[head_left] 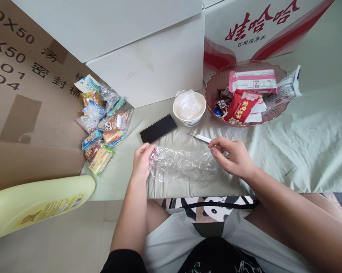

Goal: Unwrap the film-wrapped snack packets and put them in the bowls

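Black shirt (219, 258) faces clear, glossy, crinkled plastic film (182, 161).

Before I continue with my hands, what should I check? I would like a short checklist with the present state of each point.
1. Left hand grips the clear film: ok.
2. Right hand grips the film's other end: cannot tell.
3. White tool away from the right fingertips: not ok; its near end appears right at them.
4. Phone flat, beyond the film: ok.
5. White bowl upright: ok; crumpled plastic is inside.
6. Pink dish upright: ok; it holds packets.
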A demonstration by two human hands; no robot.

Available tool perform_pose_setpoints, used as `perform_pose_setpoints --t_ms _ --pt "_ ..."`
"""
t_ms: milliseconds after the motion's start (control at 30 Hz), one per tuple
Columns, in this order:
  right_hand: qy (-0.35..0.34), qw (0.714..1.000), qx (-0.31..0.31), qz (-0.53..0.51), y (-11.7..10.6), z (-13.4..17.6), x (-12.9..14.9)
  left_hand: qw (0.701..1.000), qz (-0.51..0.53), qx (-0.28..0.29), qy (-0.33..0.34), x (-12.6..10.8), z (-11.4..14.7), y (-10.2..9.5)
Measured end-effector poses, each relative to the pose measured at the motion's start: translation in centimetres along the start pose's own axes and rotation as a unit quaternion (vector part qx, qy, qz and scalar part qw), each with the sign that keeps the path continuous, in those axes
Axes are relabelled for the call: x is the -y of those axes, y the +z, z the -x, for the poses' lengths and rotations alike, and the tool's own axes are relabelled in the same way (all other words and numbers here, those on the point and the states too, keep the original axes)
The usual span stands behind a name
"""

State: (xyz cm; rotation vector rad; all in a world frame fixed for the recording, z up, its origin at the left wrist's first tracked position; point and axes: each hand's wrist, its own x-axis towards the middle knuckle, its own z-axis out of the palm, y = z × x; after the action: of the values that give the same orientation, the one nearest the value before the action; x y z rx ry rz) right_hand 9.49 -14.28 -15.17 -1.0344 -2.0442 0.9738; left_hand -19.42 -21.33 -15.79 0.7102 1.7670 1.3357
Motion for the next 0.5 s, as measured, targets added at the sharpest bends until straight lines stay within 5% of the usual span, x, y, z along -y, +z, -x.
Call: perform_pose_setpoints --t_ms 100,300,367,500 --pt "-0.023 1.0 -0.006 0.007 0.0 0.0 -0.2 1.0 0.002 -0.006 0.013 -0.1 0.0 0.0" --pt "-0.112 0.962 -0.21 0.137 0.6 0.4 0.1 1.0 -0.006 0.016 -0.002 0.5 0.6 1.4" --pt "-0.147 0.974 -0.153 0.079 1.2 0.8 0.3 0.997 -0.03 0.073 -0.006 0.9 1.2 2.3" --pt "-0.142 0.985 0.095 -0.035 2.4 1.4 0.4 0.971 -0.071 0.228 -0.001 1.4 2.4 3.4"
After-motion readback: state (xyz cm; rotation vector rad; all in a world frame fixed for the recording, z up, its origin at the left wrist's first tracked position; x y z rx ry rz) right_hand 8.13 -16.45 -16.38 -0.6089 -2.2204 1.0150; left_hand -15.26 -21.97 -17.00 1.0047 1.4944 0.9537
